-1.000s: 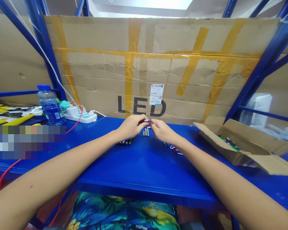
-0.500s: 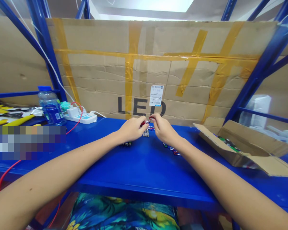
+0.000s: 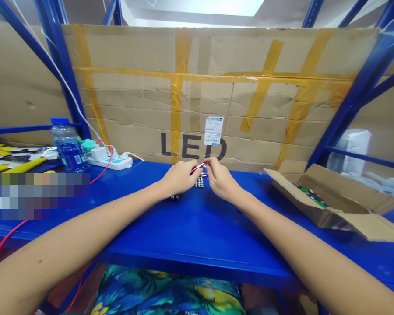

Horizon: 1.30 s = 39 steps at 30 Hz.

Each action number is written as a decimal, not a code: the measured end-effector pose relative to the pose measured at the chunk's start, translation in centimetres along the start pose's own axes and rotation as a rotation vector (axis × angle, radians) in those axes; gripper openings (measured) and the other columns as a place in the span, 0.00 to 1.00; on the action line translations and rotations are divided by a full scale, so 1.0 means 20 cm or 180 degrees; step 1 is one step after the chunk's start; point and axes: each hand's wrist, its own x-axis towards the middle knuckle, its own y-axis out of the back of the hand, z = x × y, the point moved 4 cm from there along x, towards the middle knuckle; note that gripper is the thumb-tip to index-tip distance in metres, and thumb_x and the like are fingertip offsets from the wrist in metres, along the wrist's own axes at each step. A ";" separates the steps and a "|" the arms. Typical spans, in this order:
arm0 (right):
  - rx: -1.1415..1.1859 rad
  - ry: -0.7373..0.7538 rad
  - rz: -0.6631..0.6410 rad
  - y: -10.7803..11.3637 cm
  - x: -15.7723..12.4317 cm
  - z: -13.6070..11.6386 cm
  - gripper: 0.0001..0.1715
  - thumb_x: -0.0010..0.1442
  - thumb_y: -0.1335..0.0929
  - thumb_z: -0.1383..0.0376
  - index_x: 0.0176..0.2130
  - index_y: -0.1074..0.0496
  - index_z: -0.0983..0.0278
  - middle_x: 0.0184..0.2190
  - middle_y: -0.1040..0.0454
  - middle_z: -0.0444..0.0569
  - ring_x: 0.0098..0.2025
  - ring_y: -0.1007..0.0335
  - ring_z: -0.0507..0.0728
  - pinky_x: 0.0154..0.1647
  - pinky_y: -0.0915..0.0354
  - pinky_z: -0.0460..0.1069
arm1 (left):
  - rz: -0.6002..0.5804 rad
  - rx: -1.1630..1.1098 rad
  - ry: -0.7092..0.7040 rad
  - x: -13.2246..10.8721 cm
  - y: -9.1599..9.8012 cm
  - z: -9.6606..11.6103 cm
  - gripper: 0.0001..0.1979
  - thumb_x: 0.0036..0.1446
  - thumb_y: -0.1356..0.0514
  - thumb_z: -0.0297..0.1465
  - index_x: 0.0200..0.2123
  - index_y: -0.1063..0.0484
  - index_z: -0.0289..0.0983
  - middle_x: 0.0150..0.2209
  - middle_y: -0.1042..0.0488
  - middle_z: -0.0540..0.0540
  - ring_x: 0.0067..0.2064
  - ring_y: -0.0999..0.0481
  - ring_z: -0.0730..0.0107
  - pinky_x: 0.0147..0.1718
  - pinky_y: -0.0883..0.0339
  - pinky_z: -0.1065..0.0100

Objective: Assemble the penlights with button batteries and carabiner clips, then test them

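My left hand (image 3: 180, 177) is closed around a small red metal cylinder (image 3: 198, 167) with a silver end, like a mini flashlight. The cylinder's silver end points right, towards my other hand. My right hand (image 3: 219, 177) pinches a small red carabiner (image 3: 206, 162) at that end; my fingers hide much of both, and I cannot tell whether they are joined. Below and behind, small round silver pieces (image 3: 199, 182) stand in rows on the blue table (image 3: 190, 227). Some dark little parts (image 3: 174, 197) lie beside my left wrist. Colored metal clips (image 3: 204, 175) show between my hands.
An open cardboard box (image 3: 335, 214) with green and dark items stands on the right. To the left are a blue-capped bottle (image 3: 68, 146), a white power strip (image 3: 113, 162) and a red cable (image 3: 9, 236). A large cardboard sheet (image 3: 134, 105) walls off the back.
My right hand has shifted slightly lower and tilted, and its forearm now covers most of the colored clips that showed beside it. The red cylinder stays in my left hand.
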 end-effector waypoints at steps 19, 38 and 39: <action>0.2004 -0.1385 -0.0481 0.00 0.04 0.09 0.09 0.55 0.38 0.75 0.35 0.37 0.63 0.17 0.35 0.40 0.18 0.35 0.52 0.17 0.37 0.46 | 0.0166 -0.2392 0.0635 0.09 0.07 -0.11 0.05 0.57 0.41 0.25 0.38 0.28 0.34 0.21 0.30 0.52 0.17 0.36 0.78 0.18 0.43 0.73; 0.1812 -0.0651 -0.0711 0.03 0.05 0.07 0.12 0.57 0.34 0.61 0.31 0.25 0.67 0.29 0.22 0.51 0.33 0.29 0.54 0.35 0.35 0.50 | -0.0067 -0.2091 -0.0392 0.05 0.06 -0.02 0.09 0.55 0.41 0.26 0.39 0.24 0.36 0.37 0.22 0.46 0.38 0.25 0.68 0.39 0.30 0.66; 0.1797 -0.0641 -0.0771 0.03 0.05 0.06 0.13 0.57 0.34 0.60 0.29 0.26 0.67 0.26 0.23 0.50 0.30 0.30 0.54 0.33 0.37 0.49 | -0.0070 -0.2063 -0.0451 0.05 0.06 -0.02 0.09 0.56 0.41 0.26 0.39 0.24 0.36 0.38 0.22 0.46 0.38 0.25 0.68 0.40 0.30 0.66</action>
